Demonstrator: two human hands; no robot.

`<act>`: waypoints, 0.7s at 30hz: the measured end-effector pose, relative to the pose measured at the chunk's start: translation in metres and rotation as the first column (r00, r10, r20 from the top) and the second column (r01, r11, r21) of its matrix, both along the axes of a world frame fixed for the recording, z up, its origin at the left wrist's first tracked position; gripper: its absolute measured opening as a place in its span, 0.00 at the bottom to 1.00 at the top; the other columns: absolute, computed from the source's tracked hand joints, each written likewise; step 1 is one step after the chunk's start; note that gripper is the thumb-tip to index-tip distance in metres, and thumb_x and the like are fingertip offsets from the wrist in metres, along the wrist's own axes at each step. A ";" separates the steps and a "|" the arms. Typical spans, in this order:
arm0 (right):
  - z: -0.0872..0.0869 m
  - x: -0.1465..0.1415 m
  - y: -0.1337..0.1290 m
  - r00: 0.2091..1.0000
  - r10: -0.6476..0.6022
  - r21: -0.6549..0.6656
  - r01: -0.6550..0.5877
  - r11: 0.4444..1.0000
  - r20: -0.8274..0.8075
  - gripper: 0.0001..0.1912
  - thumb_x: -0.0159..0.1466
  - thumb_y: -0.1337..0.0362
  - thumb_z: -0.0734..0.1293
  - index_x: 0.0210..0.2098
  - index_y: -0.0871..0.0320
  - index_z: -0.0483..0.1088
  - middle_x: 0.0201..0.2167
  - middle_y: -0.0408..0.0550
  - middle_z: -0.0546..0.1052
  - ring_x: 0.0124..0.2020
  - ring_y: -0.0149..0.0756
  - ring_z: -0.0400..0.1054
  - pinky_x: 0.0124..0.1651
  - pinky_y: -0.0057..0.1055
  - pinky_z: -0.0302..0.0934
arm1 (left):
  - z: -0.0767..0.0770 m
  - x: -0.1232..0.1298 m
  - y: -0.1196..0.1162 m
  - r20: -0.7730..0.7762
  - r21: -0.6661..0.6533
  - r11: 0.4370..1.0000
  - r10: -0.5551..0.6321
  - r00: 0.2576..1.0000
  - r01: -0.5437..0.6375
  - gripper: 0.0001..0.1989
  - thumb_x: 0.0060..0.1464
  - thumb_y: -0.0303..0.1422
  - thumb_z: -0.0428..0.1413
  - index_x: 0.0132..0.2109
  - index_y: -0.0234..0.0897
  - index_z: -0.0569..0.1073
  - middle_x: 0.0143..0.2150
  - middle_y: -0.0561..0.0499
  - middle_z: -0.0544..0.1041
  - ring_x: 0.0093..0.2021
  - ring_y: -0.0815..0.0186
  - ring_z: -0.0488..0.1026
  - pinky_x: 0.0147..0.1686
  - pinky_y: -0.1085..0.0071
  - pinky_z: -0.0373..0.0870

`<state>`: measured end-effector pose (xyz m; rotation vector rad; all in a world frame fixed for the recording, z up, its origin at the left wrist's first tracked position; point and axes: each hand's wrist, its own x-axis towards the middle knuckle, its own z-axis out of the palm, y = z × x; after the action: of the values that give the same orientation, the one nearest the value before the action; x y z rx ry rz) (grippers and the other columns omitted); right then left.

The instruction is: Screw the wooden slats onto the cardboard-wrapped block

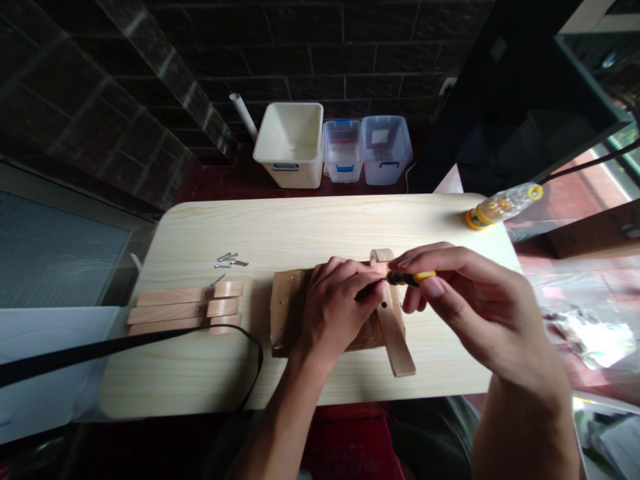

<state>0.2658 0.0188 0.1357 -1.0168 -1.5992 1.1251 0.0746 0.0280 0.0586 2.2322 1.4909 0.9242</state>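
Note:
In my right hand (480, 300) is a small yellow-and-black screwdriver (425, 275), gripped between thumb and fingers with its tip pointing left. My left hand (335, 300) rests over a brown cardboard block (287, 313), thumb and fingertips closed together beside the screwdriver's tip. Whatever those fingertips pinch is hidden. Across the block's right end lies a wooden strip with a curved, hooked end (397, 347), its straight end towards me. A dark hole or screw head shows on the strip just below the screwdriver.
Several similar wooden hooks (173, 311) lie at the table's left, with loose screws (230, 259) behind them. A clear, yellow-capped container (503, 205) stands at the back right corner. A black strap (150, 335) crosses the left side. Plastic bins (320, 150) stand beyond the table (310, 227).

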 end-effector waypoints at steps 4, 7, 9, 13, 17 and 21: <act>-0.002 0.000 0.002 0.997 -0.003 -0.023 0.002 1.000 -0.073 0.08 0.72 0.66 0.70 0.49 0.51 0.79 0.47 0.47 0.82 0.37 0.32 0.78 0.40 0.30 0.75 | -0.002 0.000 0.000 0.023 0.008 1.000 -0.001 1.000 0.000 0.02 0.62 0.31 0.64 0.39 0.44 0.81 0.40 0.55 0.84 0.44 0.62 0.76 0.48 0.61 0.68; -0.004 -0.001 0.003 0.993 -0.011 -0.039 0.007 0.999 -0.118 0.07 0.71 0.66 0.71 0.49 0.52 0.78 0.46 0.47 0.81 0.33 0.31 0.78 0.37 0.30 0.74 | -0.001 0.000 0.000 0.033 0.011 1.000 -0.002 0.999 0.002 0.02 0.62 0.31 0.64 0.40 0.45 0.81 0.41 0.56 0.85 0.44 0.62 0.77 0.48 0.61 0.69; -0.005 -0.002 0.004 0.989 -0.011 -0.057 0.002 0.998 -0.146 0.07 0.71 0.66 0.72 0.48 0.52 0.78 0.45 0.46 0.81 0.30 0.30 0.77 0.35 0.29 0.74 | 0.000 0.001 0.000 0.031 0.011 1.000 -0.003 1.000 0.002 0.02 0.63 0.32 0.64 0.41 0.45 0.81 0.41 0.56 0.85 0.44 0.62 0.77 0.47 0.61 0.69; -0.007 -0.002 0.003 0.984 -0.012 -0.080 -0.003 0.997 -0.179 0.07 0.71 0.66 0.71 0.48 0.52 0.76 0.45 0.45 0.80 0.30 0.29 0.76 0.34 0.29 0.73 | 0.000 0.000 0.001 0.035 0.013 1.000 -0.008 0.999 0.008 0.02 0.63 0.32 0.64 0.41 0.45 0.81 0.42 0.56 0.85 0.44 0.62 0.77 0.47 0.61 0.69; -0.007 0.000 0.000 0.985 -0.043 -0.089 0.028 0.996 -0.168 0.05 0.74 0.64 0.68 0.48 0.51 0.76 0.48 0.47 0.81 0.34 0.31 0.76 0.35 0.30 0.73 | -0.001 0.000 0.001 0.048 0.026 0.999 -0.020 0.999 0.018 0.03 0.64 0.31 0.63 0.43 0.44 0.81 0.43 0.55 0.86 0.44 0.62 0.77 0.48 0.61 0.70; -0.007 0.002 0.000 0.987 -0.020 -0.086 0.007 0.996 -0.157 0.07 0.74 0.65 0.68 0.49 0.51 0.77 0.49 0.48 0.81 0.37 0.33 0.77 0.37 0.32 0.74 | -0.001 0.000 0.001 0.035 0.022 1.000 -0.011 0.999 0.010 0.02 0.63 0.30 0.64 0.41 0.44 0.81 0.40 0.55 0.85 0.43 0.62 0.77 0.47 0.62 0.69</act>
<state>0.2676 0.0187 0.1289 -0.9673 -1.4269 1.2423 0.0745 0.0289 0.0574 2.2251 1.4598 0.9754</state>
